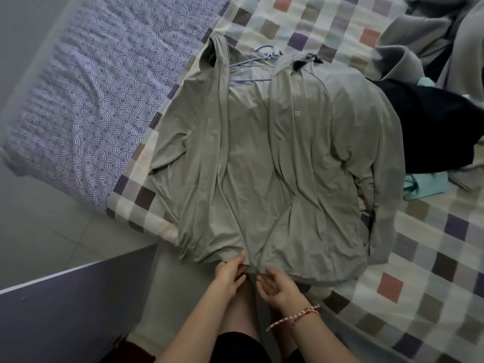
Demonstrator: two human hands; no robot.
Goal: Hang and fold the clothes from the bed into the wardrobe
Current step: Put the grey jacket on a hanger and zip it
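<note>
Head view, grips: your left grip [230, 271] pinches the jacket's hem, thumb on top. Your right grip [277, 284] is released, fingertips at the same hem.
Jacket: the grey-green jacket [262, 166] lies spread on the bed [419, 258], stretching away from both grips, front open.
Hanger: the pale blue hanger [262, 58] sits inside the collar, at the end far from your grips.
Done: the jacket looks threaded on its hanger, though not closed or lifted.
Left: a black garment [432, 127], grey clothes [419, 35] and something teal [424, 187] wait beyond your right grip.
Hidden: the wardrobe is out of view, most of the hanger is covered, and the fingers under the hem are unclear.
</note>
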